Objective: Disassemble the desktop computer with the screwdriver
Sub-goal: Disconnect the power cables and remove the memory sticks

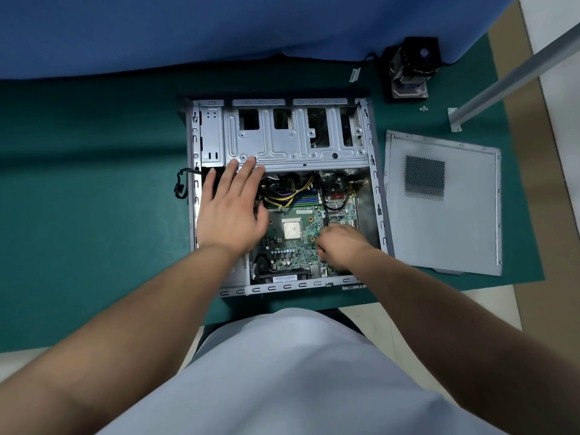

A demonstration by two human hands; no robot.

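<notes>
Case (375,196): open desktop chassis lying flat on the green surface (94,183), its inside facing up, directly in front of the person.
Drive cage (282,142): grey metal bay plate covering the far half of the case, with several rectangular cut-outs.
Motherboard (298,249): green board in the near half of the case, with a bare silver CPU (292,230) near its middle.
Cables (292,193): yellow, black and purple bundle between the drive cage and the CPU.
Left hand (232,211): fingers straight and spread, palm down over the left part of the case; fingertips reach the near edge of the drive cage. It holds nothing.
Right hand (340,246): fingers curled into a fist over the right part of the motherboard, just right of the CPU. What it grips is hidden; no screwdriver can be made out.
Side panel (464,227): grey sheet with a perforated vent, lying flat on the surface just right of the case.
Cooler (408,70): black fan-and-heatsink unit on the surface beyond the side panel, with a black lead attached.
Screws (424,108): small loose pieces near the cooler.
Blue cloth (219,32): covers the far side of the surface.
</notes>
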